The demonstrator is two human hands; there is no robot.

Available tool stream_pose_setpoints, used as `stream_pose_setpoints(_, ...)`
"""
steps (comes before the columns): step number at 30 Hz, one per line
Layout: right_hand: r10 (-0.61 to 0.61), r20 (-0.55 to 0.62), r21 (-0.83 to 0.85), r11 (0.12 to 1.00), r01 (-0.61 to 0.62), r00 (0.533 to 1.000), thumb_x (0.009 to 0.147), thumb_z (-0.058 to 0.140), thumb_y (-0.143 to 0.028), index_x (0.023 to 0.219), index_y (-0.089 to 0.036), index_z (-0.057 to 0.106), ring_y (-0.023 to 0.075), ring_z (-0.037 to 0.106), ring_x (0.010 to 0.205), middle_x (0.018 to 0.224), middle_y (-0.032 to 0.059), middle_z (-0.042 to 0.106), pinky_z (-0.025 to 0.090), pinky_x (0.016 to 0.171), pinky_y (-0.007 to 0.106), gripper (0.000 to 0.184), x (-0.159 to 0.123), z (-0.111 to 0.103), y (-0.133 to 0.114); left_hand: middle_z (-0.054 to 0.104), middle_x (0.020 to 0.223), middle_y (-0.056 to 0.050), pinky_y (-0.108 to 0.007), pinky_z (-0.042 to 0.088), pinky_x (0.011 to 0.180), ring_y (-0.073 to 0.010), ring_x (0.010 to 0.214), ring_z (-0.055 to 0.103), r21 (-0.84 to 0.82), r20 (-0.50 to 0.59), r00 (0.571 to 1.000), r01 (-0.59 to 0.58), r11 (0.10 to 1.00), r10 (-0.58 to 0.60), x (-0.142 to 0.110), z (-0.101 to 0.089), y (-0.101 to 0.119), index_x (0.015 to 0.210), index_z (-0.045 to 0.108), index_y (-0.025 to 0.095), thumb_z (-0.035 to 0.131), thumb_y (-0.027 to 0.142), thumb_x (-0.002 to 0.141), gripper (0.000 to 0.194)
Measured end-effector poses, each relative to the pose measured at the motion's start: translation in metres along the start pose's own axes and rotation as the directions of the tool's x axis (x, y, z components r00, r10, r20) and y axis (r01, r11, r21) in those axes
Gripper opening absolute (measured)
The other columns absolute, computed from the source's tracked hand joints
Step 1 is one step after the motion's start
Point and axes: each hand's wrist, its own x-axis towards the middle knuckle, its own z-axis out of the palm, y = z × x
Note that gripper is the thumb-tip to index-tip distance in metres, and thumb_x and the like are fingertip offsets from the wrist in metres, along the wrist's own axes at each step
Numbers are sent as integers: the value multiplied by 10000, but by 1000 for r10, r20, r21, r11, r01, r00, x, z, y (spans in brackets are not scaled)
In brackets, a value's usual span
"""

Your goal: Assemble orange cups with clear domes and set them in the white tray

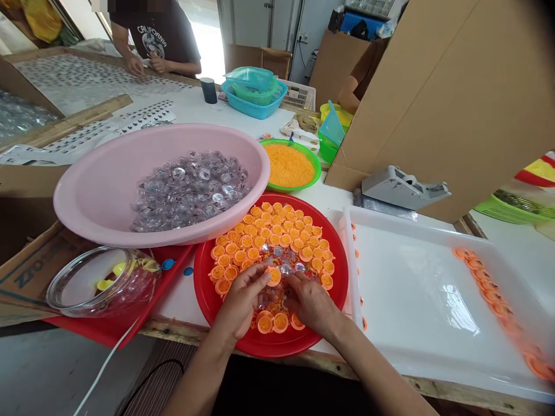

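My left hand pinches a small round orange cup-like piece between thumb and fingers, over a round red tray. Close beside it on the right is my right hand, its fingers curled together at the piece's edge; whatever they hold is hidden. Many similar orange pieces lie in the red tray, with orange filling showing in them. Clear plastic discs and loose small beads lie in the tray's middle, partly covered by my hands.
A pink basin of clear discs overhangs the tray. Behind stands a green bowl of orange beads. To the right are a white tray, a tape dispenser and a cardboard sheet. A co-worker is across the table.
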Motion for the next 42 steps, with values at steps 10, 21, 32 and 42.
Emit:
stream_pose_setpoints(10,15,22,-3,1000,-15,1000,748,567,-106,924,-191,552,157,586,757,949,34,582,370,625,239,196,3,-1,-2,686,905,-54,-193,484,584,-120,705,640,-152,107,988,127,980,-111,1,-5,-1,1048,664,161,712,214,770,287)
stream_pose_setpoints(21,-19,-22,79,997,20,1000,711,583,-70,1114,-204,525,179,587,821,1031,57,565,437,686,264,429,3,2,-3,717,1079,-39,-340,487,870,-277,1069,611,604,-26,936,-265,751,351,3,-3,-7,1061,705,259,694,180,704,365)
stream_pose_setpoints(32,57,-201,335,942,14,978,719,614,-104,870,-178,572,142,521,663,841,24,539,446,594,255,174,-4,-10,7,721,1091,-52,-377,470,911,-276,1006,644,692,-7,909,-296,659,416,6,-9,-14,1070,704,271,711,186,703,378)
stream_pose_setpoints(42,150,-156,494,868,-54,976,718,652,-205,880,-189,591,136,527,632,809,6,587,447,564,253,174,-6,-12,12,721,1070,-46,-388,388,1029,-279,1084,606,541,-45,905,-334,772,423,2,-3,-16,979,732,278,728,114,656,362)
